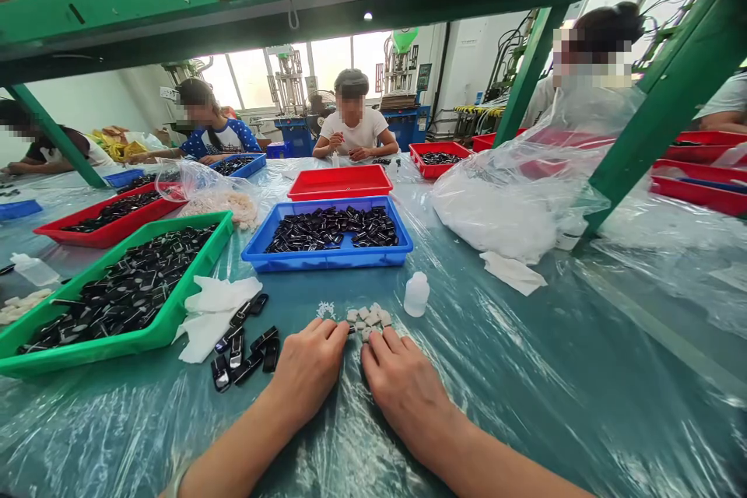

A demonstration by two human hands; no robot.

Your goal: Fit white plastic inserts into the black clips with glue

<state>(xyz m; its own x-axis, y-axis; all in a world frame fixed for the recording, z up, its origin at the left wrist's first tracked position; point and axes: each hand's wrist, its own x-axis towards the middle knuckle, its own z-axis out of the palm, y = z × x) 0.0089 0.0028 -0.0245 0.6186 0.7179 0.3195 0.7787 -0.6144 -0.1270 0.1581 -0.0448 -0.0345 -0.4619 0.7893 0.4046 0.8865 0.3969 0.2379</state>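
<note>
Left hand [312,366]: fingers drawn together; a dark bit [351,329] at their tips, whether pinched I cannot tell
Right hand [405,381]: fingers bent beside the white blocks [369,317]; grip hidden, cannot tell
Heap: the white blocks, just beyond the fingertips, nearer than the blue tray [327,258]
Black parts [221,372]: loose, left of the left hand; more in the blue tray
Bottle [416,296]: upright, right of the blocks

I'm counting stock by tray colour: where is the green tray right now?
In the head view, the green tray sits at left on the table, beside the crumpled white tissue and just in front of a red tray.
</note>
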